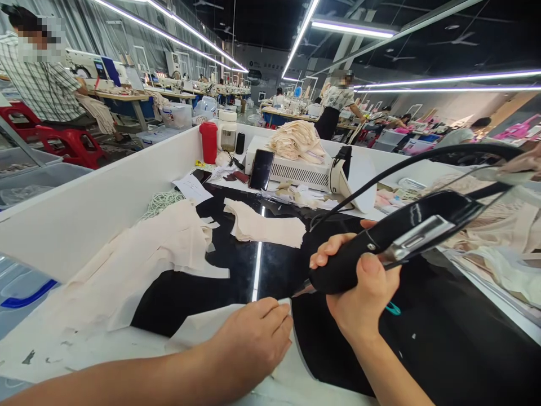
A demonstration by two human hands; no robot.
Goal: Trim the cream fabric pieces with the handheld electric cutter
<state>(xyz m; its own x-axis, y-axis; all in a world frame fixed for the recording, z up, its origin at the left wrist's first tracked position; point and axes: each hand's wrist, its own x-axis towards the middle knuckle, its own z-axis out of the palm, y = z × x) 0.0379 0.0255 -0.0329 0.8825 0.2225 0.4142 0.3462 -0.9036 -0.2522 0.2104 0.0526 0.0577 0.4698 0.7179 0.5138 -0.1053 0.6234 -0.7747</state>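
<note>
My right hand (364, 296) is wrapped round a black corded handheld tool (406, 220) with a silver metal lever along its side. The tool's narrow metal tip points down and left, close to the fingertips of my left hand (253, 341). With fingers pressed together, my left hand pinches the corner of a pale fabric piece (207, 322); the thumb is hidden. The fabric lies partly over a glossy black work surface (236, 270). Beyond my hands rests a small stack of cut beige fabric pieces (270, 226). More pale fabric pieces (156, 242) spread out on the left.
A white box (291, 172) carries a fabric pile (298, 140); a phone (261, 169) leans against it. A red bottle (208, 142) and a clear jar (227, 132) stand left. The tool's black cable (406, 160) arcs on the right. Co-workers sit and stand beyond the white partition (105, 217).
</note>
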